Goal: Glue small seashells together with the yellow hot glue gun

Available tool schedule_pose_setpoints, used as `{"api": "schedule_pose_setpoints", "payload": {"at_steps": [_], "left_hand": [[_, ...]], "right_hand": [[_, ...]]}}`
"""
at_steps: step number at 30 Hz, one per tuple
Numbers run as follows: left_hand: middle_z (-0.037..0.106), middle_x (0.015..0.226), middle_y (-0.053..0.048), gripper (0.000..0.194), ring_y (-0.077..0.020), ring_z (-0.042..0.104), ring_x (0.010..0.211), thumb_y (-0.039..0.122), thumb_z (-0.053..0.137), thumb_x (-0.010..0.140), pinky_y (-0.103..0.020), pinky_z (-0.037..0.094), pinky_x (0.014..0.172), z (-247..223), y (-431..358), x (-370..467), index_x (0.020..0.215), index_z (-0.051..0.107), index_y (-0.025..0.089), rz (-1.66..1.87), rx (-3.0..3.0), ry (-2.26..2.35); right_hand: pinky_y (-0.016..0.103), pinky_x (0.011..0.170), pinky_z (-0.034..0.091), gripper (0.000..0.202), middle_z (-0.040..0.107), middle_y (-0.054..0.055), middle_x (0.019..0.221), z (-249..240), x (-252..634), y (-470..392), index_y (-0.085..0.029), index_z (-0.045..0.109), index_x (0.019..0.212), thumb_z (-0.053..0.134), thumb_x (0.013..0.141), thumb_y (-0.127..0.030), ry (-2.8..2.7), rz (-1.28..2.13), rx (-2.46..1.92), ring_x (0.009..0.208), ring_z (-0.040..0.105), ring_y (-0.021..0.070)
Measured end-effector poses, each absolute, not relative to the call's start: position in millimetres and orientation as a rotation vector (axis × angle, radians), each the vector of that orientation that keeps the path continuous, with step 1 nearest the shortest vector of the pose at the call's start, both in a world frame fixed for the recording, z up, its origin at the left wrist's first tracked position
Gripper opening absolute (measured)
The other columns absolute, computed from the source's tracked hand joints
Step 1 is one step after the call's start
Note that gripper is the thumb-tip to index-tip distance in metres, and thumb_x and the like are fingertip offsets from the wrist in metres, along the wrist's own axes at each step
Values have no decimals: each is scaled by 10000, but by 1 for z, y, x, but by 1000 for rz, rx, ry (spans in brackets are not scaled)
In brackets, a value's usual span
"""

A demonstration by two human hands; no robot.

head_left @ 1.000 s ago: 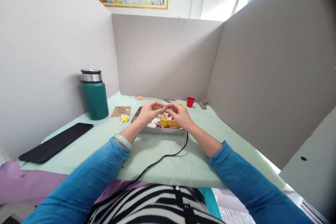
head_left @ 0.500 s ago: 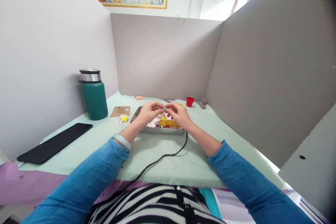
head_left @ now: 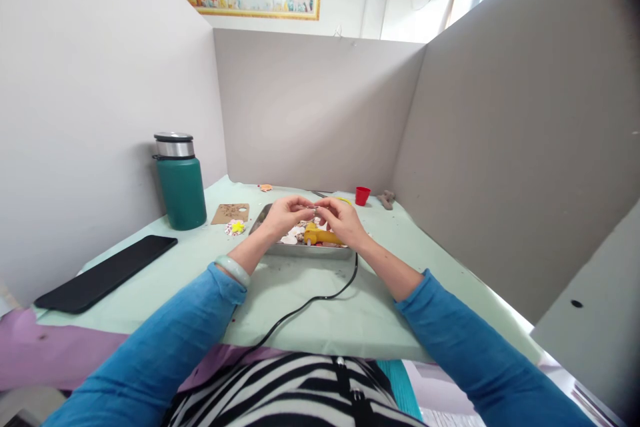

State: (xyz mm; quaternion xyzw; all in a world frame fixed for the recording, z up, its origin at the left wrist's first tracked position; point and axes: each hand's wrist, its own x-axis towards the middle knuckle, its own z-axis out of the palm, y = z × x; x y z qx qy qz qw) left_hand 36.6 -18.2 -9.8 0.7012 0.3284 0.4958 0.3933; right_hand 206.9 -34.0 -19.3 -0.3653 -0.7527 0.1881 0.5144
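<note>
My left hand (head_left: 283, 215) and my right hand (head_left: 341, 219) meet above a metal tray (head_left: 300, 248), fingertips pinched together on one small pale piece (head_left: 313, 207) too tiny to make out. The tray holds several little shell-like bits and a yellow glue gun (head_left: 320, 235). Its black cord (head_left: 300, 307) runs off the tray's front edge toward my body. Both arms wear blue sleeves, and a pale bangle sits on my left wrist.
A green flask (head_left: 181, 181) stands at the left by the partition, with a black flat device (head_left: 107, 271) in front of it. A brown card (head_left: 231, 213) and a yellow flower piece (head_left: 237, 227) lie left of the tray. A red cup (head_left: 363, 195) stands behind it. Grey partitions wall in three sides.
Both hands stay together over the tray, with only slight finger movement on the small piece. Nothing else has moved.
</note>
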Motion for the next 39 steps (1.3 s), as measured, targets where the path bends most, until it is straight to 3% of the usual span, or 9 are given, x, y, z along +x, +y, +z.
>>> {"api": "schedule_pose_setpoints", "payload": {"at_steps": [21, 30, 39], "left_hand": [[655, 617, -18, 299, -143, 628, 606, 333, 710, 624, -297, 512, 647, -11, -19, 36, 832, 624, 135, 1230, 1760, 845], [696, 772, -43, 242, -175, 658, 734, 297, 705, 624, -334, 519, 757, -15, -12, 37, 806, 643, 149, 1288, 1852, 789], [696, 742, -48, 203, -198, 661, 729, 285, 700, 644, -314, 517, 708, -19, -8, 37, 805, 665, 167, 1317, 1936, 892]], "right_hand": [[228, 539, 448, 245, 633, 17, 756, -19, 207, -33, -176, 623, 930, 502, 820, -359, -1829, 454, -877, 612, 584, 116], [230, 540, 459, 231, 633, 19, 766, -21, 210, -30, -176, 623, 944, 507, 820, -333, -1849, 494, -850, 622, 590, 116], [231, 560, 472, 225, 630, 20, 790, -25, 211, -25, -177, 624, 940, 503, 831, -332, -1873, 474, -848, 624, 599, 111]]}}
